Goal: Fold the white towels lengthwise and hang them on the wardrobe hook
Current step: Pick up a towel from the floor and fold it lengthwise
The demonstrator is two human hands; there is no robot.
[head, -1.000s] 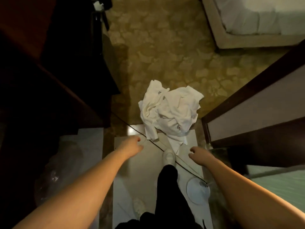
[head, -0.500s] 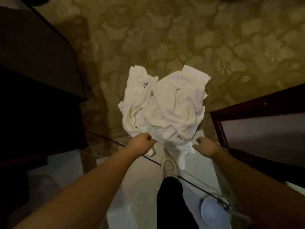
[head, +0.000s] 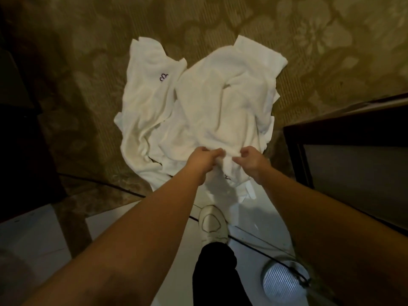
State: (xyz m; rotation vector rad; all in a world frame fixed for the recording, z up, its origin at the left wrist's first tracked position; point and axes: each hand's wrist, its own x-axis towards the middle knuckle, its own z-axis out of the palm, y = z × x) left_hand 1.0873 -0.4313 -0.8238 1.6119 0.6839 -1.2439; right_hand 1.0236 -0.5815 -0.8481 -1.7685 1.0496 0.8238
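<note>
A crumpled heap of white towels lies on the patterned carpet, its near end spilling onto the pale floor strip. One towel at the left shows a small purple monogram. My left hand pinches a fold at the heap's near edge. My right hand is right beside it, fingers curled over the same fold; whether they have closed on the cloth is unclear. No wardrobe hook is in sight.
Dark wooden furniture stands at the left. A dark-framed panel rises at the right. My white shoe and black trouser leg stand on the pale floor. A black cable crosses the floor toward a round ribbed device.
I have bent down closer to the heap. Both hands moved forward and inward from the heap's near corners, meeting at its near edge, and my left hand took hold of a fold.
</note>
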